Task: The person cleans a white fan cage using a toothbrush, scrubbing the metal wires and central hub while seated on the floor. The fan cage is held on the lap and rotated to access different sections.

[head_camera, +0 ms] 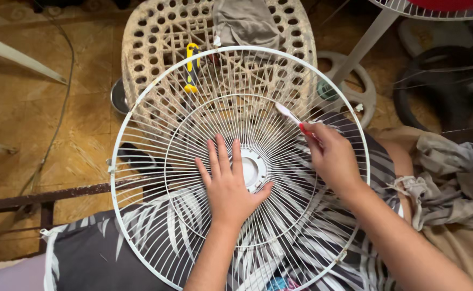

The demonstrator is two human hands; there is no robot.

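Two hands working: left hand [228, 186] spread flat, pinning round white wire fan guard [139, 124]; right hand [331, 156] gripping white red-necked brush [290, 115]. Probably best stroking along spokes, keeping guard steady.

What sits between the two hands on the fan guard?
Head view: only white wire spokes of the fan guard and its centre hub, between left hand and right hand.

white fan grille [155, 134] covering the lap, woven chair [155, 37] close behind, bare floor [42, 134] open left
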